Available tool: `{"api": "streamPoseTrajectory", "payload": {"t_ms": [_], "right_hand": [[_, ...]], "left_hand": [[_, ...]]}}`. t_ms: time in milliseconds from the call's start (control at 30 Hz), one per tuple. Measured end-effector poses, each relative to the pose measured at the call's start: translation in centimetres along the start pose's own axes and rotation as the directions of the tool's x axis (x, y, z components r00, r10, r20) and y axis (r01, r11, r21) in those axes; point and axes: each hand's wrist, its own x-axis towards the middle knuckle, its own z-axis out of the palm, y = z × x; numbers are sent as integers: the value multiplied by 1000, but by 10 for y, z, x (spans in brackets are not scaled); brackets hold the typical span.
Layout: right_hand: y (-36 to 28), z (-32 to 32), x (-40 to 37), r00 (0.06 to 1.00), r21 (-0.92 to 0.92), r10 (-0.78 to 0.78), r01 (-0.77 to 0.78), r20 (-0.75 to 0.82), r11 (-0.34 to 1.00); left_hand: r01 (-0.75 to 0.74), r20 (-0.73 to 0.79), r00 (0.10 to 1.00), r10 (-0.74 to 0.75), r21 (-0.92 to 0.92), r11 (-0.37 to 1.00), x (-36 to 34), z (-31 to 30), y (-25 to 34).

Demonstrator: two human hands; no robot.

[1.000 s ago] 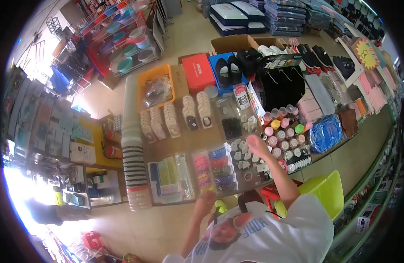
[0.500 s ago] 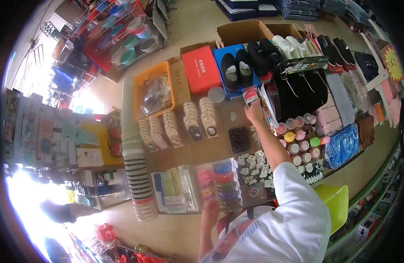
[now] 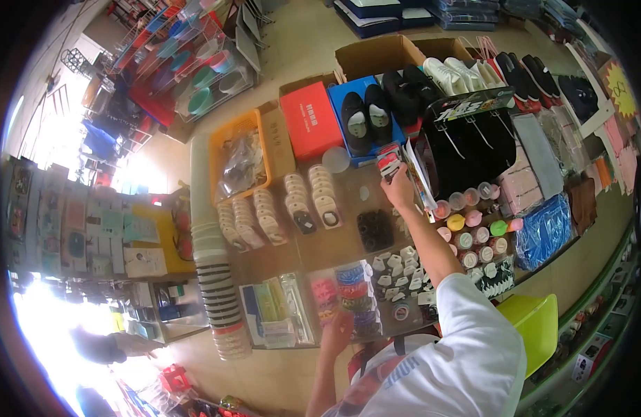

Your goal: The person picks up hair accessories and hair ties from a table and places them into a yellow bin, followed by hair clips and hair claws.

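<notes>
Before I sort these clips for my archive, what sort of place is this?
Probably a small general-goods shop: black slip-on shoes on a blue box, a yellow starburst sign, and a wire rack of plastic basins.

A stack of cups [image 3: 219, 278] lies along the left edge of the desk [image 3: 296, 251]. A red box [image 3: 311, 121] is positioned between an orange basket [image 3: 267, 156] and a blue box [image 3: 362, 84]; the blue box supports black shoes [image 3: 355, 125]. A yellow-green chair [image 3: 538, 326] stands beside the near edge, lower right.
</notes>
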Motion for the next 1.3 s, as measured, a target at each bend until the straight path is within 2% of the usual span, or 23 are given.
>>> {"api": "streamPoseTrajectory", "payload": {"t_ms": [67, 100, 133, 167, 200, 233, 300, 400, 433, 500, 533, 633, 667, 733, 800, 900, 933, 967, 1000, 1067, 1133, 1200, 1300], "right_hand": [[-17, -21, -14, 995, 1, -86, 86, -42, 996], [-6, -14, -18, 927, -122, -310, 290, -208, 949], [-18, -33, -29, 916, -30, -357, 358, -181, 933], [-40, -60, -45, 900, 68, -407, 421, -159, 905], [-50, -76, -65, 954, 131, -300, 297, 5, 946], [-56, -90, -87, 966, 170, -192, 162, 175, 972], [-62, -118, -129, 942, 287, -246, 177, 227, 942], [-56, -149, -190, 910, 311, -199, 83, 364, 947], [-51, -156, -209, 905, 310, -169, 43, 391, 950], [-38, -164, -241, 930, 349, -130, 2, 344, 937], [-32, -171, -252, 927, 339, -71, -63, 369, 939], [3, -175, -287, 922, 172, -241, 195, 302, 965], [13, -176, -298, 899, 89, -175, 152, 401, 984], [27, -178, -321, 902, 194, -205, 140, 379, 971], [22, -187, -340, 928, 296, -262, 180, 266, 938], [9, -203, -358, 889, 231, -156, 58, 431, 971], [-7, -211, -367, 904, 304, -110, -23, 413, 953], [-13, -216, -375, 884, 212, -78, -25, 461, 977], [-16, -215, -386, 890, 255, -100, -19, 445, 967], [-15, -217, -408, 868, 178, -75, -15, 491, 984], [-7, -216, -433, 895, 241, -142, 40, 422, 970], [6, -228, -474, 904, 200, -92, 8, 418, 980], [12, -258, -525, 922, 125, 39, -94, 385, 988]], "left_hand": [[-86, 11, 996, 86, 24, 996, 29, -2, 18], [-155, -3, 988, 155, 33, 987, 47, -3, 30], [-222, -20, 975, 223, 44, 974, 65, -4, 41], [-160, -51, 985, 164, 69, 985, 80, -3, 51], [-97, -87, 991, 105, 93, 991, 96, 0, 60], [-158, -116, 979, 166, 74, 985, 113, 2, 69], [-283, -174, 942, 286, 45, 958, 139, 8, 85], [-355, -88, 935, 344, -205, 912, 150, 26, 105], [-236, 13, 970, 243, -193, 952, 144, 28, 110], [-4, 213, 977, 31, -127, 992, 121, 32, 122], [27, 213, 977, -1, -119, 993, 105, 32, 133], [134, 292, 954, -74, -189, 973, 61, 39, 119], [111, 266, 963, -34, -280, 953, 46, 43, 108], [62, 208, 977, 40, -461, 885, 23, 54, 83], [71, 209, 978, 28, -452, 889, 8, 50, 74], [129, 237, 971, -10, -491, 861, -23, 20, 82], [148, 245, 969, -28, -489, 860, -31, 3, 94], [169, 251, 967, -48, -488, 856, -44, -11, 93], [91, 156, 987, -39, -339, 936, -44, -13, 68], [-3, 75, 997, 32, -367, 930, -52, -21, 39], [-87, -6, 996, 90, -347, 934, -70, -31, 30], [-6, 32, 999, 20, -392, 920, -60, -6, -43], [5, 52, 998, 31, -583, 813, -94, 8, -46]]}}
